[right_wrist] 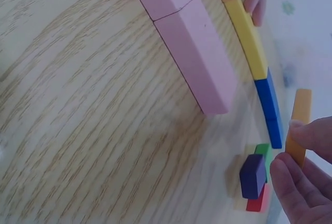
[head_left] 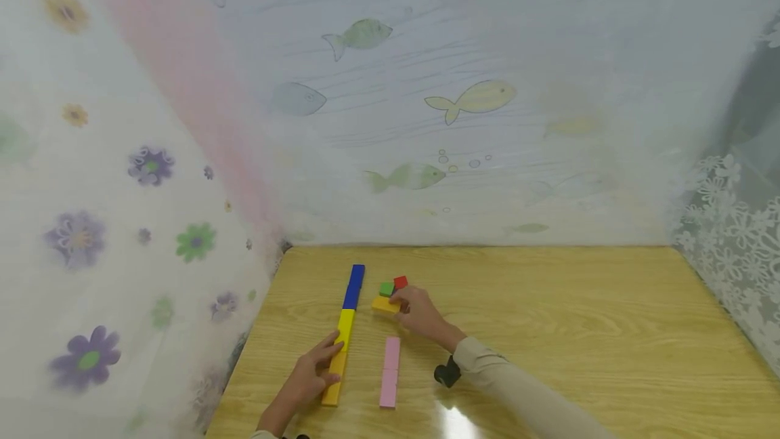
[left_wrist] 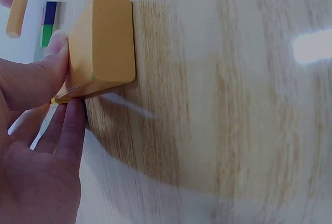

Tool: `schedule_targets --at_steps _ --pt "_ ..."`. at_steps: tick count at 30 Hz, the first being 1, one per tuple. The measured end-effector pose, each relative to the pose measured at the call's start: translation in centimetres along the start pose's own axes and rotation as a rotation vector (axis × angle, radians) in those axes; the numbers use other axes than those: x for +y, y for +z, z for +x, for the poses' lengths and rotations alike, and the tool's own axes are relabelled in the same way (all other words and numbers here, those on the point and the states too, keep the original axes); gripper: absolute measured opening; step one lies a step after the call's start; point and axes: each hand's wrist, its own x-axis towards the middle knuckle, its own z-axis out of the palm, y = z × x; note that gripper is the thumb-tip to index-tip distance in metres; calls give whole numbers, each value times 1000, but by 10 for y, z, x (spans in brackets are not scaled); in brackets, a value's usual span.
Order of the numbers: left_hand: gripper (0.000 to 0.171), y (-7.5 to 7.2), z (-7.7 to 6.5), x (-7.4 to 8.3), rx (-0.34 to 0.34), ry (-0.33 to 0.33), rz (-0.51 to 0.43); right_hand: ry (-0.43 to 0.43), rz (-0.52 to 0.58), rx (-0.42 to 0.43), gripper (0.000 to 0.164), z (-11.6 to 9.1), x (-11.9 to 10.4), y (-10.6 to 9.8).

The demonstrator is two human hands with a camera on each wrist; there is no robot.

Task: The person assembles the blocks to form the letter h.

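A straight row of blocks runs away from me on the left, with blue blocks (head_left: 353,293) at the far end, then yellow (head_left: 346,325), then orange (head_left: 331,393) nearest. My left hand (head_left: 307,377) lies at the row's near part; in the left wrist view its thumb and fingers grip the orange block (left_wrist: 113,42) from opposite sides. My right hand (head_left: 422,311) pinches another orange block (right_wrist: 302,107) between thumb and fingers, held over the table. Close by it stand a green block (head_left: 386,288), a red block (head_left: 400,282) and a dark purple block (right_wrist: 252,176).
Two pink blocks (head_left: 390,372) lie end to end, right of the row and roughly parallel to it. The wooden table (head_left: 579,330) meets a fish-patterned curtain (head_left: 475,215) at the back and a flowered one (head_left: 152,303) at the left.
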Motion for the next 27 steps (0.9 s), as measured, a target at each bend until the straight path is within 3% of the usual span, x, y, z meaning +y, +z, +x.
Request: schedule_targets --at_steps 9,22,27 --pt "59 0 0 0 -9 2 51 10 0 -20 21 8 -3 11" --pt "58 -2 1 1 -29 -10 50 98 17 -77 21 15 -2 28" --pt "58 0 0 1 -17 2 41 89 18 -94 22 15 0 32"
